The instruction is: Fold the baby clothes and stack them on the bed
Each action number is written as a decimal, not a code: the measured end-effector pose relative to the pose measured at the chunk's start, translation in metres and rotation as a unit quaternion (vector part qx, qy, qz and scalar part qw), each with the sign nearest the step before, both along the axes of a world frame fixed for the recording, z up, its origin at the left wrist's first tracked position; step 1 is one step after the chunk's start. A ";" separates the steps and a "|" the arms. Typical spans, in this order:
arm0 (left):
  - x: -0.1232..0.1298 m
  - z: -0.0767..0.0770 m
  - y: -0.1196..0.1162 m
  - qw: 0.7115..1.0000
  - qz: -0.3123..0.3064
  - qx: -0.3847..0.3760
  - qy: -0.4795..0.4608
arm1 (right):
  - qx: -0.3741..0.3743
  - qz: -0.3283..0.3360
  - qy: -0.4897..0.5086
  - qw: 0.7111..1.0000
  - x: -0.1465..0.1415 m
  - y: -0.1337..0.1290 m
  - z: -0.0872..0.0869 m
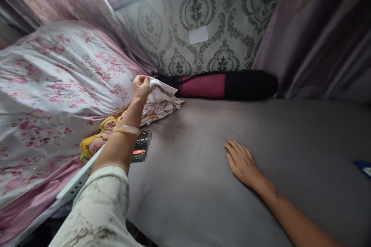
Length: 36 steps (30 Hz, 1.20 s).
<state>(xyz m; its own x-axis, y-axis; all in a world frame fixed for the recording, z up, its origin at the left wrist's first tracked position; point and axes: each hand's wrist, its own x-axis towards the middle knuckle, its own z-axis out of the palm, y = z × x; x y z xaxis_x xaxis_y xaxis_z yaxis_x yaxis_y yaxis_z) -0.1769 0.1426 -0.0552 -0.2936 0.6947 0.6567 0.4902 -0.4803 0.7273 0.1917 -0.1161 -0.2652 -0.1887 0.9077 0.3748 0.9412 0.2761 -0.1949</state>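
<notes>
A phone (140, 148) is lying on the grey sheet (197, 193), its screen showing a timer that is reading "00:03:0", with the last part blurred out; a yellow cartoon cushion (89, 146) beside it is bearing a dark printed character too small to read surely, and the dark mark on the right forearm is staying illegible too. One phone, one power strip (68, 193), one black-and-maroon roll (203, 86) and one white paper (198, 35) stuck to the wall are showing, while two curtains (315, 38) are hanging, one at each side. The left hand (141, 87), with one pale bangle (126, 129) on its forearm, is pinching one white cloth (164, 89) between thumb and bent fingers; the cloth is hanging out to the right, in front of the roll's near end and above a folded patterned cloth (159, 112), though whether the two are touching cannot be told. The right hand (242, 162) is resting palm down on the sheet, fingers loosely extended and grasping nothing. Floral bedding (58, 77) is heaping up at the left.
</notes>
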 end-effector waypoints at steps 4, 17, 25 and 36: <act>0.057 0.008 -0.022 0.988 -0.126 -0.009 -0.084 | -0.004 0.000 0.007 1.000 0.000 -0.002 0.002; 0.201 -0.016 -0.128 0.868 -0.437 -0.143 -0.186 | 0.073 -0.065 0.359 0.928 0.001 -0.002 0.040; 0.244 -0.057 -0.167 0.808 -0.474 -0.239 -0.255 | 0.049 -0.046 0.465 0.883 0.010 -0.001 0.053; 0.256 -0.095 -0.201 0.839 -0.483 -0.236 -0.079 | 0.040 -0.050 0.446 0.893 0.021 -0.001 0.064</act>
<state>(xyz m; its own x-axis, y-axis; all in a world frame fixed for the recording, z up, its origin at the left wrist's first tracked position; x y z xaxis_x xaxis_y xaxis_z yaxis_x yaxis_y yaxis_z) 0.0794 -0.0589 -0.1497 0.4995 0.8305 0.2465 -0.0825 -0.2377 0.9678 0.2128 -0.1173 -0.2016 0.2973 0.8667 0.4005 0.4419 0.2469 -0.8624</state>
